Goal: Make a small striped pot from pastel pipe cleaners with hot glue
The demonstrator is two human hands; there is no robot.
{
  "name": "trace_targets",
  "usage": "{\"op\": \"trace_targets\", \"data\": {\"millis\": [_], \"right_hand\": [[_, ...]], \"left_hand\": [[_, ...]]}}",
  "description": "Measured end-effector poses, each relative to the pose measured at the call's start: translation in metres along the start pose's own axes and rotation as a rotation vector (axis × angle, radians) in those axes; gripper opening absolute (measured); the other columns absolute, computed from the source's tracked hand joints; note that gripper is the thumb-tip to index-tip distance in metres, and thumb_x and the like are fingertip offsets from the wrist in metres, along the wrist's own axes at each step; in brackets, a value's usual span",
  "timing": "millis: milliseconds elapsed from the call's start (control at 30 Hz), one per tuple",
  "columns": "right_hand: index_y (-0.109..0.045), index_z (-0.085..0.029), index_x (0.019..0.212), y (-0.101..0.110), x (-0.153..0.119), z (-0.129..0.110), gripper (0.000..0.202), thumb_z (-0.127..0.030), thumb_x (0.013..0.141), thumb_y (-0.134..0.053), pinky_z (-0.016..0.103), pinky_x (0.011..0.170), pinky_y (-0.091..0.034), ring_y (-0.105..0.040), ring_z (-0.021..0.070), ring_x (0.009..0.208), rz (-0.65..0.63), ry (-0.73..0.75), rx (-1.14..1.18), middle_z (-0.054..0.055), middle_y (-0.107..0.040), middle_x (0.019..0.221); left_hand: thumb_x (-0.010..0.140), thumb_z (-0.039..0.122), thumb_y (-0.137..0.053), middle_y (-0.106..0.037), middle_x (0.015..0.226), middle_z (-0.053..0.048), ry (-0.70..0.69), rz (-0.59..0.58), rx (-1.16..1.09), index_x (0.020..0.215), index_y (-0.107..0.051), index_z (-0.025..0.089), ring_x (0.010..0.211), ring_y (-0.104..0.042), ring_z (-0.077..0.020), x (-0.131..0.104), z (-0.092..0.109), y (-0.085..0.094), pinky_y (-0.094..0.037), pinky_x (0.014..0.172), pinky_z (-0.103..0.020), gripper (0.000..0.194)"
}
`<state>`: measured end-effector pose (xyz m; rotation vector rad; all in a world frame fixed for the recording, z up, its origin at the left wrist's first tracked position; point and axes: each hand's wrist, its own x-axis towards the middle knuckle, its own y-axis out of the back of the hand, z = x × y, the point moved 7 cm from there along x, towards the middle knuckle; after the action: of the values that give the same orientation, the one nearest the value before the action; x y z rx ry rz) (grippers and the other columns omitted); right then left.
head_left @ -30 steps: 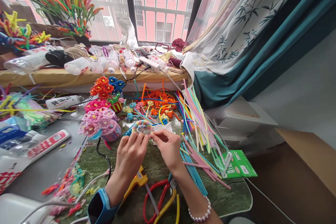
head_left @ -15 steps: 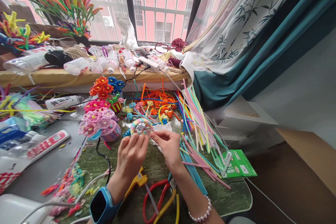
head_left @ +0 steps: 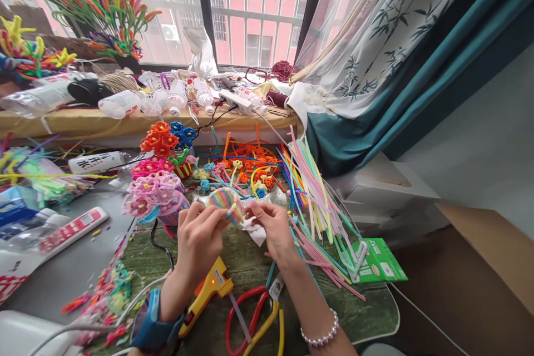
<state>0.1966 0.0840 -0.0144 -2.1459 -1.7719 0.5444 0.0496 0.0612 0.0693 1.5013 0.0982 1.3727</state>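
My left hand (head_left: 201,236) is closed on a small round cup-like piece (head_left: 225,198) wrapped in pastel-striped pipe cleaner, its striped side tilted into view. Beside the piece's right edge, the thumb and fingers of my right hand (head_left: 270,229) are pinched together; what lies between them is too small to make out. A crumpled white tissue (head_left: 255,232) lies under and behind the right fingers. Below the hands, a yellow glue gun (head_left: 211,289) with a lit orange light rests on the green mat. Red-handled scissors (head_left: 248,311) lie near the right forearm.
Pipe-cleaner flowers in pots (head_left: 155,194) stand to the left. Loose pastel pipe cleaners (head_left: 311,183) spread on the right, near a green packet (head_left: 379,260). Orange pipe-cleaner pieces (head_left: 254,158) lie at the back. Plastic bottles (head_left: 120,104) and a power strip (head_left: 237,101) line the sill.
The striped piece has turned from showing its open, shiny inside to showing its striped side. My left hand has rolled and shifted left; my right hand has moved slightly right.
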Motion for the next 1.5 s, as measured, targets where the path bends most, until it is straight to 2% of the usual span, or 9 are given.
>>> {"op": "trace_targets", "data": {"millis": [133,233,333,433,567,833,1033,1300,1500], "right_hand": [[-0.075,-0.018,0.075,0.012,0.002,-0.018,0.023,-0.040,0.068,-0.081,0.023,0.054,-0.040,-0.051,0.0098,0.057,0.072,0.119,-0.042,0.001,-0.068,0.069],[-0.075,-0.021,0.091,0.001,0.000,-0.024,0.027,-0.038,0.070,-0.080,0.025,0.064,-0.045,-0.058,0.0137,0.071,-0.057,0.139,-0.097,0.003,-0.071,0.086],[-0.074,-0.021,0.091,-0.014,-0.005,-0.025,0.023,-0.038,0.075,-0.076,0.029,0.075,-0.047,-0.061,0.0172,0.081,-0.228,0.146,-0.181,0.004,-0.071,0.092],[-0.072,-0.020,0.082,-0.021,-0.009,-0.025,0.019,-0.039,0.077,-0.073,0.033,0.083,-0.044,-0.062,0.0199,0.087,-0.292,0.185,-0.300,0.004,-0.070,0.086],[-0.071,-0.020,0.083,-0.022,-0.011,-0.027,0.024,-0.039,0.071,-0.078,0.034,0.086,-0.043,-0.061,0.0211,0.090,-0.311,0.231,-0.404,0.003,-0.068,0.087],[-0.071,-0.023,0.082,-0.023,-0.013,-0.029,0.023,-0.038,0.069,-0.082,0.038,0.097,-0.043,-0.061,0.0213,0.099,-0.430,0.262,-0.388,0.003,-0.065,0.096],[-0.070,-0.023,0.083,-0.024,-0.016,-0.031,0.026,-0.038,0.068,-0.083,0.038,0.098,-0.043,-0.060,0.0220,0.101,-0.492,0.235,-0.393,0.003,-0.065,0.099],[-0.061,-0.024,0.104,-0.025,-0.021,-0.024,0.046,-0.033,0.064,-0.083,0.034,0.095,-0.041,-0.057,0.0217,0.104,-0.560,0.130,-0.456,0.001,-0.062,0.105],[-0.060,-0.024,0.104,-0.027,-0.022,-0.023,0.046,-0.033,0.065,-0.083,0.032,0.094,-0.042,-0.057,0.0210,0.102,-0.598,0.100,-0.441,0.001,-0.062,0.105]], "left_hand": [[0.086,0.023,-0.055,-0.061,0.069,-0.001,0.222,-0.146,-0.360,0.078,-0.065,0.019,0.072,-0.049,-0.0188,0.001,-0.024,-0.005,-0.035,0.068,-0.032,0.014],[0.085,0.030,-0.055,-0.054,0.071,-0.002,0.360,-0.243,-0.589,0.079,-0.067,0.018,0.073,-0.049,-0.0186,-0.002,-0.031,-0.012,-0.038,0.067,-0.031,0.018],[0.084,0.035,-0.056,-0.053,0.071,-0.002,0.422,-0.324,-0.715,0.076,-0.069,0.017,0.074,-0.049,-0.0191,-0.005,-0.030,-0.020,-0.038,0.067,-0.030,0.024],[0.083,0.038,-0.056,-0.053,0.069,-0.002,0.440,-0.365,-0.757,0.071,-0.068,0.017,0.075,-0.048,-0.0194,-0.006,-0.029,-0.025,-0.037,0.069,-0.030,0.027],[0.081,0.040,-0.058,-0.055,0.068,-0.003,0.452,-0.372,-0.759,0.069,-0.069,0.017,0.076,-0.047,-0.0201,-0.006,-0.031,-0.028,-0.037,0.070,-0.030,0.029],[0.077,0.044,-0.065,-0.053,0.066,-0.001,0.539,-0.393,-0.934,0.065,-0.067,0.015,0.070,-0.046,-0.0169,-0.011,-0.033,-0.035,-0.037,0.062,-0.026,0.031],[0.074,0.045,-0.067,-0.051,0.066,-0.001,0.581,-0.426,-1.024,0.064,-0.065,0.015,0.066,-0.045,-0.0146,-0.013,-0.030,-0.041,-0.037,0.059,-0.024,0.032],[0.075,0.040,-0.067,-0.049,0.065,0.001,0.582,-0.404,-0.993,0.065,-0.066,0.015,0.064,-0.041,-0.0132,-0.010,-0.033,-0.038,-0.033,0.055,-0.023,0.027],[0.073,0.042,-0.069,-0.052,0.063,0.000,0.628,-0.409,-1.051,0.064,-0.066,0.015,0.062,-0.042,-0.0131,-0.013,-0.035,-0.042,-0.032,0.054,-0.022,0.029]]}}
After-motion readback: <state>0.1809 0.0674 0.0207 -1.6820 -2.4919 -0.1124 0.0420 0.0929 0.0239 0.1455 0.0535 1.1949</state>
